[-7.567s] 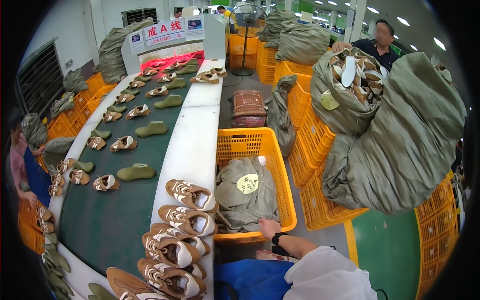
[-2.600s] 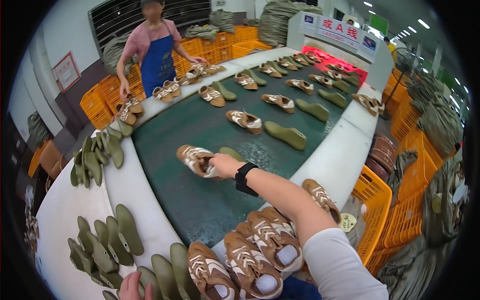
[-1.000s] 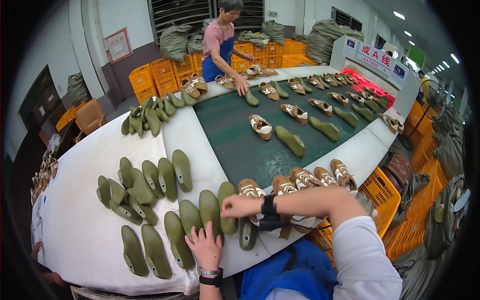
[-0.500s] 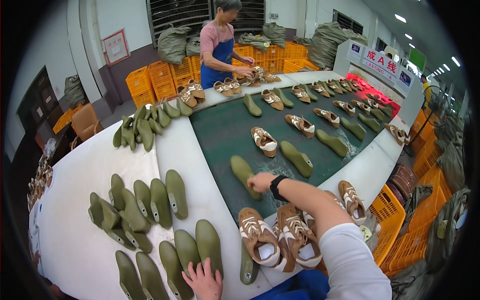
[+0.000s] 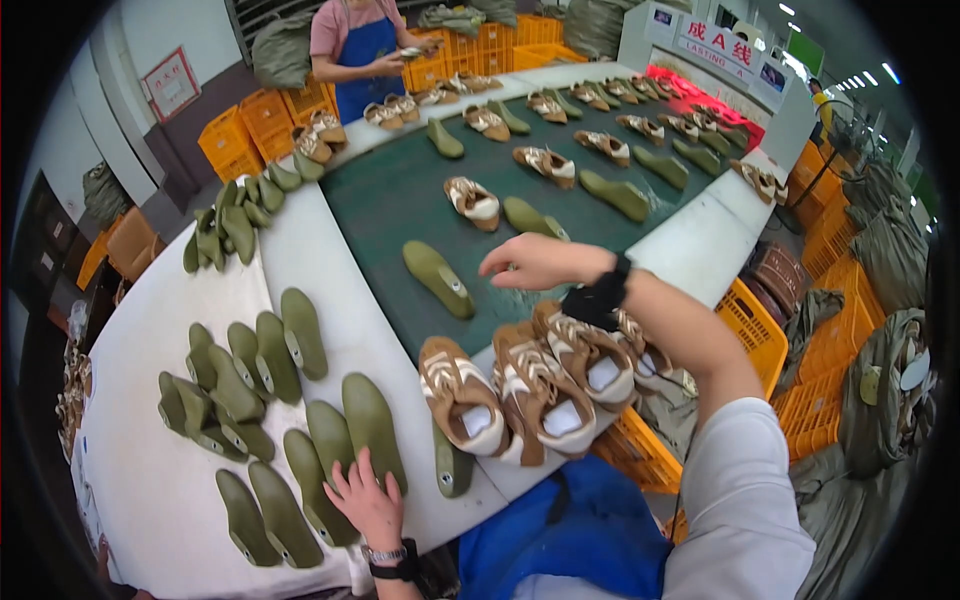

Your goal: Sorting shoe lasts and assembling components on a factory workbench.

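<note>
My left hand (image 5: 368,505) rests with spread fingers on the heel ends of green shoe lasts (image 5: 372,425) at the near edge of the white table. My right hand (image 5: 538,262) hovers over the dark green belt, fingers loosely bent and apart, with nothing seen in it. Just left of it lies a single green last (image 5: 437,278) on the belt, not touched. Below my right forearm stand brown and white sneakers (image 5: 462,400) in a row at the belt's near end. One more last (image 5: 453,462) lies partly hidden beside them.
Rows of sneakers (image 5: 472,203) and lasts lie along the green belt (image 5: 355,215). More lasts (image 5: 235,385) lie in groups on the white table (image 5: 130,400). Orange crates (image 5: 752,330) stand at my right. Across the belt, a person in a blue apron (image 5: 365,60) holds something small.
My right hand has let go of the last on the belt and moved off to its right. My left hand stays on the lasts. The whole view has shifted, and the co-worker's hands have lifted.
</note>
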Demonstrator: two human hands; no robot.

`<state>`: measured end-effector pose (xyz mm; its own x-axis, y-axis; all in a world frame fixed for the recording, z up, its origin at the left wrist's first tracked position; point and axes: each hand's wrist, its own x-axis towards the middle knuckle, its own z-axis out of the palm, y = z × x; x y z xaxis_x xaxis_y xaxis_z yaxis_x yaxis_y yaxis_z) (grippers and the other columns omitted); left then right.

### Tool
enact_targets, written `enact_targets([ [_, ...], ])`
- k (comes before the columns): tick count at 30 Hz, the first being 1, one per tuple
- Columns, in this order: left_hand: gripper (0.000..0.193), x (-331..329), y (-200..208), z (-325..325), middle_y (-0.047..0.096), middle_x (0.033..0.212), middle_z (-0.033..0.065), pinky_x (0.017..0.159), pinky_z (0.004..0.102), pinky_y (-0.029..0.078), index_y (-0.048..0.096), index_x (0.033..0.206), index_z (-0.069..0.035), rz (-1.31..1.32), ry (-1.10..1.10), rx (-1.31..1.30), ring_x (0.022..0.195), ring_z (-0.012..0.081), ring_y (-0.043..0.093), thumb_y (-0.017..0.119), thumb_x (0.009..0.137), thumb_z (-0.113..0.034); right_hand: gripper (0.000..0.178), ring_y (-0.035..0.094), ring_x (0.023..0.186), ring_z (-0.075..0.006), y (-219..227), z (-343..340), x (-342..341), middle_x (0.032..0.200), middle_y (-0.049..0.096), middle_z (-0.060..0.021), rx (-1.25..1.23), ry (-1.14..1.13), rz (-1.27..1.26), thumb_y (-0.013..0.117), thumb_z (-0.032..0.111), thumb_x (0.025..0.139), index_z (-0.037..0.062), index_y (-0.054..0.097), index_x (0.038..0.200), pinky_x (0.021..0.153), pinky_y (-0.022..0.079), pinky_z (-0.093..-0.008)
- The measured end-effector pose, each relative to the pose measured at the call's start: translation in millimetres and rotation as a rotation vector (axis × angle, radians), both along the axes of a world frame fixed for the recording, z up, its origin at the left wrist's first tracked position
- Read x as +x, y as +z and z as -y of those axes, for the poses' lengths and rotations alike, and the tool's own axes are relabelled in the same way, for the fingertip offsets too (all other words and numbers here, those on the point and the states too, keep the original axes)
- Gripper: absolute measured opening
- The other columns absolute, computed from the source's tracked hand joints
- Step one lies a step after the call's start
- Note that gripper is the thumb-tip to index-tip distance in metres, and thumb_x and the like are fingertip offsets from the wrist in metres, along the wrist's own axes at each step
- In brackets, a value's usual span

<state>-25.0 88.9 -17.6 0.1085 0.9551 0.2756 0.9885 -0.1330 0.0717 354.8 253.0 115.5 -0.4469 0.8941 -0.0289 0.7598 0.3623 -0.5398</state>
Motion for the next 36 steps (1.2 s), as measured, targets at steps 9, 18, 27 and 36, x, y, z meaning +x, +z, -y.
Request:
enact_targets([
  [9,0.053,67,44,16,0.048,0.124,0.0169,0.099,0.0448,0.034,0.047,0.124,-0.002,0.468,-0.364,0.064,0.118,0.0365,0.042,0.066,0.075,-0.011,0.031,0.062,0.078,-0.0302,-45,221,-23,0.09,0.062,-0.0097,0.183,-0.088,-0.002,0.064,0.024,0.079,0.0073,0.061,0.105,0.066,0.051,-0.039],
  [18,0.05,123,53,17,0.057,0.108,0.0147,0.068,0.0368,0.051,0.051,0.118,-0.003,0.325,-0.455,-0.132,0.085,0.0311,0.06,0.07,0.076,-0.023,0.028,0.061,0.073,-0.0274,-76,248,-38,0.085,0.057,-0.008,0.314,-0.27,-0.11,0.069,0.024,0.076,0.0096,0.059,0.097,0.062,0.049,-0.0369],
  [27,0.043,144,100,14,0.059,0.095,0.0116,0.067,0.034,0.05,0.054,0.111,-0.003,0.528,-0.533,0.067,0.082,0.029,0.059,0.072,0.075,-0.018,0.024,0.058,0.068,-0.023,-55,247,-62,0.084,0.056,-0.0042,0.491,-0.184,-0.273,0.073,0.021,0.071,0.009,0.062,0.089,0.06,0.047,-0.0323],
  [36,0.025,122,89,4,0.059,0.08,0.0103,0.058,0.0268,0.047,0.056,0.102,0.001,1.011,-0.435,-0.103,0.063,0.0165,0.058,0.065,0.08,-0.006,0.027,0.059,0.07,-0.0243,-43,233,-69,0.086,0.059,-0.0059,0.493,-0.152,-0.383,0.074,0.02,0.071,0.007,0.061,0.091,0.061,0.048,-0.0324],
])
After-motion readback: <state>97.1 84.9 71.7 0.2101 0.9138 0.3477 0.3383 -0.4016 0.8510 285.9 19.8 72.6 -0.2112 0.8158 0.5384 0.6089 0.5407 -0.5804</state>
